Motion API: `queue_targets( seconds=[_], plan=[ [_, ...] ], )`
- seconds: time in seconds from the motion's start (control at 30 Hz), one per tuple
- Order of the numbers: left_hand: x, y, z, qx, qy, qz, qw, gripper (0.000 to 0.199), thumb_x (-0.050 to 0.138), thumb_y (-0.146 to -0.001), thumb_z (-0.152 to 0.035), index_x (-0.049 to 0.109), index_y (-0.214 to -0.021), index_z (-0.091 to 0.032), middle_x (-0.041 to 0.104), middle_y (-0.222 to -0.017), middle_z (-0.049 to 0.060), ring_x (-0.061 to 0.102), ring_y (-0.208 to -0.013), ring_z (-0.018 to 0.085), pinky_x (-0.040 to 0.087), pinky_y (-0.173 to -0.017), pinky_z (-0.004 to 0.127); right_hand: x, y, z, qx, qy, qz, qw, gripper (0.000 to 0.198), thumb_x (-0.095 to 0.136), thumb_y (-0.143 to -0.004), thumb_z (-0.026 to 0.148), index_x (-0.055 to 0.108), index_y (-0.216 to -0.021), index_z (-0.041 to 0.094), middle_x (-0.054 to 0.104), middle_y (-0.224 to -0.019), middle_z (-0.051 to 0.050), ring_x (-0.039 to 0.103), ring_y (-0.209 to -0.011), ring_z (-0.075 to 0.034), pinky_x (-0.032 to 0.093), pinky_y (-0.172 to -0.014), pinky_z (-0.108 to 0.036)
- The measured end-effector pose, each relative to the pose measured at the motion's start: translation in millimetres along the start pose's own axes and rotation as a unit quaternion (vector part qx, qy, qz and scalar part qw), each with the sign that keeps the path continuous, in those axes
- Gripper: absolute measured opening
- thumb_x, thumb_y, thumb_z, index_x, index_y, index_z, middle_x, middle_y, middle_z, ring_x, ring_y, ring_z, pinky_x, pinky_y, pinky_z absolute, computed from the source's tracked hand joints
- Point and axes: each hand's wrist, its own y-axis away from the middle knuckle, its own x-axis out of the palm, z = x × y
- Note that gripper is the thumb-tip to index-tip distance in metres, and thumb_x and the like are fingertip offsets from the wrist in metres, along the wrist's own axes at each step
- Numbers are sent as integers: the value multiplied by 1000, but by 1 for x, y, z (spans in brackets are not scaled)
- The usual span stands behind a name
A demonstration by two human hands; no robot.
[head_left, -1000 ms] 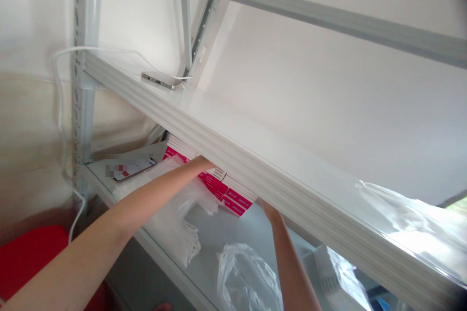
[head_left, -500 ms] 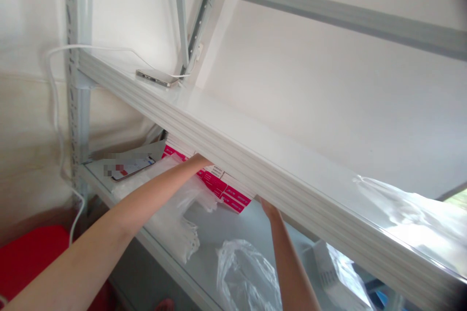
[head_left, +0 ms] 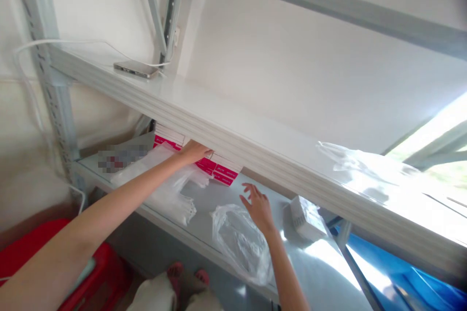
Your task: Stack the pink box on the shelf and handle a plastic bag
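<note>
My left hand (head_left: pixel 195 150) reaches under the upper shelf (head_left: pixel 233 131) and rests on a stack of pink and white boxes (head_left: pixel 219 171) at the back of the lower shelf (head_left: pixel 317 262); its fingers are partly hidden by the shelf edge. My right hand (head_left: pixel 257 204) hovers with fingers spread over the lower shelf, holding nothing, beside a crumpled clear plastic bag (head_left: pixel 239 243).
A pile of clear plastic bags (head_left: pixel 171 194) lies under my left arm. A white box (head_left: pixel 304 216) sits to the right. A phone (head_left: pixel 135 68) with a white cable lies on the upper shelf. More plastic (head_left: pixel 361 163) lies further along it. A red stool (head_left: pixel 98 277) stands below.
My right hand has drawn back out from under the upper shelf and now hovers with fingers spread. The view has shifted, showing more of the lower shelf and floor.
</note>
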Motion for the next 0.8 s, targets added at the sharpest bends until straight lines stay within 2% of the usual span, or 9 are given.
queue_targets(
  seconds=[0.1, 0.17, 0.23, 0.37, 0.47, 0.53, 0.63, 0.7, 0.8],
  plan=[
    [-8, 31, -22, 11, -34, -16, 999, 29, 52, -86, -31, 60, -107, -12, 60, -111, 16, 50, -113, 30, 32, -101, 51, 21, 47, 44, 9, 22, 81, 996, 32, 44, -88, 47, 58, -105, 24, 64, -99, -7, 60, -92, -24, 44, -78, -37],
    [-17, 52, -39, 25, -42, -40, 998, 38, 51, -86, -29, 52, -121, -15, 49, -127, 16, 38, -125, 30, 22, -107, 52, 37, 65, 74, 27, 46, 87, 995, 42, 48, -85, 52, 58, -111, 21, 61, -109, -12, 57, -99, -29, 45, -78, -39],
    [-24, 73, -55, 36, -20, -39, 998, 42, 50, -85, -26, 48, -126, -18, 39, -137, 14, 30, -131, 29, 19, -109, 51, 48, 72, 95, 56, 54, 86, 993, 46, 53, -83, 48, 55, -117, 19, 59, -114, -15, 56, -101, -30, 46, -76, -39],
    [-33, 110, -79, 12, 49, 0, 999, 34, 51, -84, -22, 55, -118, -23, 36, -138, 9, 32, -129, 26, 25, -107, 48, 55, 74, 99, 107, -17, 77, 991, 28, 51, -83, 23, 59, -111, 22, 63, -106, -11, 60, -94, -25, 46, -74, -35],
    [-33, 133, -95, -19, 113, 8, 993, 25, 50, -85, -23, 60, -108, -23, 46, -129, 8, 41, -121, 24, 31, -103, 44, 50, 84, 81, 153, -183, 25, 971, 24, 45, -86, 28, 64, -98, 21, 67, -98, -8, 63, -87, -23, 46, -76, -35],
    [-29, 144, -109, -38, 176, 11, 984, 23, 49, -86, -25, 60, -106, -21, 54, -117, 8, 48, -113, 22, 36, -100, 40, 43, 95, 68, 159, -346, -14, 924, 27, 45, -85, 38, 64, -93, 21, 68, -91, -6, 63, -83, -22, 47, -76, -34],
    [-18, 154, -137, -67, 281, 60, 955, 26, 53, -84, -33, 58, -106, -21, 59, -106, 6, 56, -97, 18, 43, -90, 35, 29, 113, 55, 139, -571, -61, 807, 25, 54, -77, 44, 61, -89, 23, 68, -87, -2, 64, -80, -19, 50, -76, -33],
    [-9, 156, -156, -84, 338, 101, 932, 31, 57, -81, -38, 56, -108, -21, 60, -107, 5, 59, -89, 17, 46, -82, 32, 17, 124, 53, 136, -654, -79, 740, 24, 60, -72, 43, 58, -88, 25, 68, -87, 0, 64, -81, -18, 50, -78, -33],
    [3, 155, -177, -101, 391, 119, 907, 38, 63, -77, -38, 55, -110, -20, 61, -109, 7, 60, -85, 16, 47, -73, 28, 0, 138, 56, 149, -713, -92, 679, 22, 64, -70, 38, 56, -87, 25, 68, -86, 1, 64, -82, -18, 50, -81, -35]
  ],
)
